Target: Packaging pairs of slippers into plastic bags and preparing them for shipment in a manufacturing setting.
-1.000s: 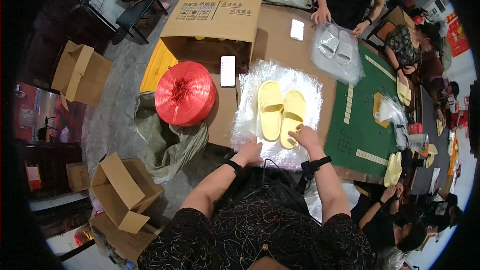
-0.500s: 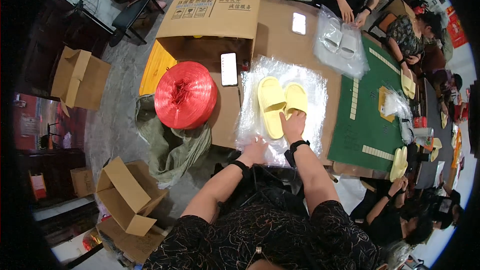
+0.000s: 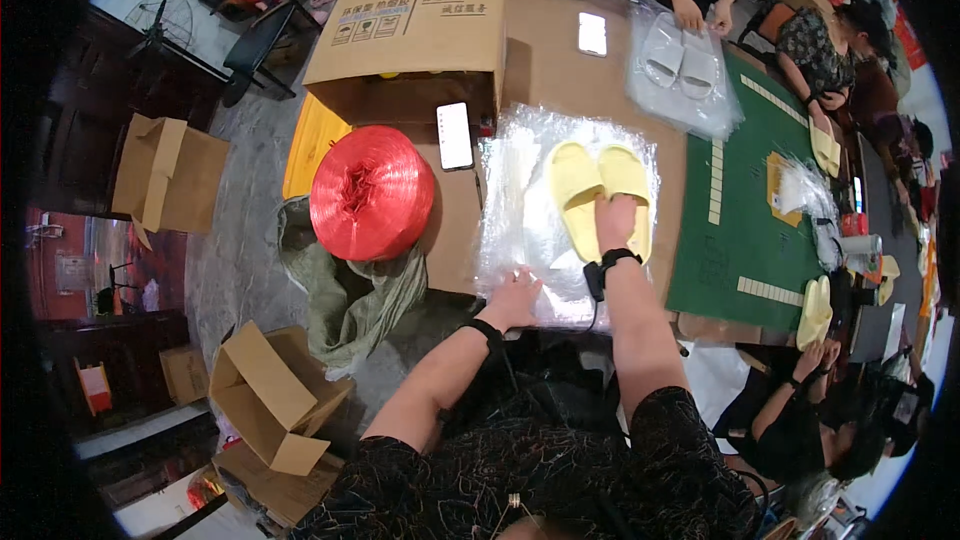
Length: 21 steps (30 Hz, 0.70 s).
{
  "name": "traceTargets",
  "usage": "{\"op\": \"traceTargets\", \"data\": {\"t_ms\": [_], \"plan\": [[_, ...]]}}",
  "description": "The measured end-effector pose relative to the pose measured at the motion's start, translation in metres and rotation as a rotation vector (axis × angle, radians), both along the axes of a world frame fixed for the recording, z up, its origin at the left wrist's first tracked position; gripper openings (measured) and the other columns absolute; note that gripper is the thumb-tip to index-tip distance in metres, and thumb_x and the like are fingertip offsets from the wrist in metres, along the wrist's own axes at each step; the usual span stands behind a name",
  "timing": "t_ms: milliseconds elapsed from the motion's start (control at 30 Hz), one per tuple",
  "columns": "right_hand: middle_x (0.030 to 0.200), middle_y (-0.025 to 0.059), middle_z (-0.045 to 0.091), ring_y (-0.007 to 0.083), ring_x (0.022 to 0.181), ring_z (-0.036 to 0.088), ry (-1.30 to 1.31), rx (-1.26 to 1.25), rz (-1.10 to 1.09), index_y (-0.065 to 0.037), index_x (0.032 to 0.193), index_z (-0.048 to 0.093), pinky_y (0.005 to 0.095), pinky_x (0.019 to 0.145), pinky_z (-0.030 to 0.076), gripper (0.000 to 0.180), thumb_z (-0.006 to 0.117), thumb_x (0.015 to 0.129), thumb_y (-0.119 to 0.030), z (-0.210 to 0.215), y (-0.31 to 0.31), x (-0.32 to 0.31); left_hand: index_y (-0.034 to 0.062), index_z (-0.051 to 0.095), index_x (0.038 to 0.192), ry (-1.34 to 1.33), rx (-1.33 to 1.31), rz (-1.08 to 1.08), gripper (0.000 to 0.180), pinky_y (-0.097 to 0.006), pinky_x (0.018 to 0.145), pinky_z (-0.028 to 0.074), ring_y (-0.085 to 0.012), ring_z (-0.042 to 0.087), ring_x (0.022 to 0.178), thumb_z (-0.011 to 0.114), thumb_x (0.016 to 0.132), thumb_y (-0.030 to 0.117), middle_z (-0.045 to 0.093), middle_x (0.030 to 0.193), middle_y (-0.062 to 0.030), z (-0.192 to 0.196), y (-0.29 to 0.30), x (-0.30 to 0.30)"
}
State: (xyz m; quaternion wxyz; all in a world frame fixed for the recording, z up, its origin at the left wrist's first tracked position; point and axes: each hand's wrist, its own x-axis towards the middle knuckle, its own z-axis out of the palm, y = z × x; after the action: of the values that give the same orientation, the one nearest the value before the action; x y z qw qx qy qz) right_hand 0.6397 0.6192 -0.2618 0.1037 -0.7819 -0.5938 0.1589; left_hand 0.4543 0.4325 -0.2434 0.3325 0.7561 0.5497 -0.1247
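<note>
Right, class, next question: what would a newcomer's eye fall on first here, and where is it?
Probably the big, glossy red roll at the table's left side, in front of an open cardboard box. Next come the pale yellow slippers near the middle, bright against shiny clear plastic, with the person's right hand on them. Farther right, the green mat stands out.

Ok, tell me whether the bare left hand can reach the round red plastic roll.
Probably yes: the left hand rests on shiny clear plastic sheets, and only flat brown tabletop seems to lie between it and the red roll.
</note>
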Motion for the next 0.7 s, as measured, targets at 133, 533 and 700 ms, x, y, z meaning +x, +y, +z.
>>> {"op": "traceTargets", "data": {"t_ms": [133,533,700], "plan": [[0.086,0.0214,0.064,0.0362,0.084,0.061,0.062,-0.034,-0.097,0.004,0.083,0.065,0.0449,0.074,0.049,0.049,0.061,0.079,-0.044,0.025,-0.013,0.052,0.0083,0.037,0.138,0.02,0.075,-0.041,0.087,-0.047,0.102,0.035,-0.0464,0.035,0.124,0.069,0.069,0.051,0.034,0.138,-0.0267,-0.017,-0.008,-0.002],[0.062,0.0164,0.062,0.0287,0.057,0.06,0.375,0.391,-0.235,0.007,0.07,0.062,0.0388,0.056,0.046,0.043,0.072,0.073,-0.034,0.073,-0.162,0.169,0.0058,0.053,0.122,-0.261,0.306,0.158,0.059,-0.044,0.1,0.037,-0.043,0.039,0.121,0.068,0.074,0.036,0.033,0.139,-0.0251,0.001,0.011,0.012],[0.06,0.0186,0.06,0.0314,0.056,0.059,0.223,0.327,-0.283,0.007,0.068,0.061,0.0399,0.054,0.045,0.042,0.074,0.071,-0.033,0.075,-0.207,0.194,0.0067,0.059,0.114,-0.379,0.45,0.147,0.037,-0.043,0.094,0.043,-0.0371,0.048,0.113,0.062,0.081,0.023,0.046,0.128,-0.0209,-0.004,0.021,0.024]]}}
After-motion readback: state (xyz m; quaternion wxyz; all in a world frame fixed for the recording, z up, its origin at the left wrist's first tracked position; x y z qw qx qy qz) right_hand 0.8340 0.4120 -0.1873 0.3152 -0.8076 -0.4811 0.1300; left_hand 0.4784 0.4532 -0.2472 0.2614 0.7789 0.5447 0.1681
